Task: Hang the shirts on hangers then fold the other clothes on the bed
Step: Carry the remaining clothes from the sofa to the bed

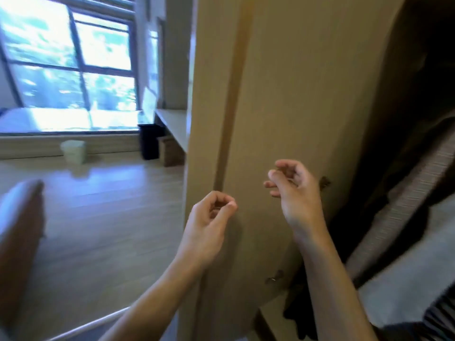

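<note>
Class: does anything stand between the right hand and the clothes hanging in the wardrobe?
Nothing visible does: the wardrobe door stands open behind the right hand, and the hanging clothes show uncovered to its right.

Daylight pours from the window [69, 57] at ten o'clock, blown out, glaring off the floor [110, 175] at nine. The wardrobe interior [433, 57] at two o'clock is dark. Motion blur smears all I see; the edges bow.
</note>
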The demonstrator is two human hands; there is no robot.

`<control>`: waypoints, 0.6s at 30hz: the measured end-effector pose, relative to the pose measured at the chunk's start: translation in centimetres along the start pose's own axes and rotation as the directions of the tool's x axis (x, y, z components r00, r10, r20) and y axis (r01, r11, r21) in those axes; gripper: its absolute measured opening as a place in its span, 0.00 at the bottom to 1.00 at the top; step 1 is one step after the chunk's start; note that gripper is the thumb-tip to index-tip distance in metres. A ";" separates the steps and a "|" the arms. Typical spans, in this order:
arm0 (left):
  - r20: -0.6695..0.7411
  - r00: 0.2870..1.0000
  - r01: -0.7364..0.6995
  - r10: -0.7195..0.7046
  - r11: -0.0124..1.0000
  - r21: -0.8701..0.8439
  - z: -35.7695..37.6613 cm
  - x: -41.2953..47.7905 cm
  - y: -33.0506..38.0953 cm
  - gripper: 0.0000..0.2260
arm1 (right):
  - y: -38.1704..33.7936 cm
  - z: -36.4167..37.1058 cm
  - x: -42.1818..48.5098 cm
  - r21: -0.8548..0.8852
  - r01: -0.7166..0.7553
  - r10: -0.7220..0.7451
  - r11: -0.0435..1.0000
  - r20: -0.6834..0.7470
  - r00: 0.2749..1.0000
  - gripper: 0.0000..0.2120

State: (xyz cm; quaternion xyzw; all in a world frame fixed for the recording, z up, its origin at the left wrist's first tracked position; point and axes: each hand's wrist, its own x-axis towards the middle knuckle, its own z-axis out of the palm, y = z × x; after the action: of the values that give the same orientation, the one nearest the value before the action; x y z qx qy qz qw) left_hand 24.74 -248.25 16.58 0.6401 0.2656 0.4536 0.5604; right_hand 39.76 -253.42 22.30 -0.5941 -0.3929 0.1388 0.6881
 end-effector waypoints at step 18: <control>-0.625 0.776 0.162 -0.086 0.985 0.065 -31.3 0.5 -6.3 0.11 | 9.3 37.3 -3.0 0.053 -0.270 0.195 0.962 0.561 0.805 0.05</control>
State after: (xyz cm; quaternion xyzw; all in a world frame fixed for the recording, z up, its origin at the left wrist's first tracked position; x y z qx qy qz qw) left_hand -1.46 -231.44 9.40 0.4682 0.5020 0.5843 0.4330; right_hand 14.02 -226.55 11.98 -0.5264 -0.4883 0.4121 0.5609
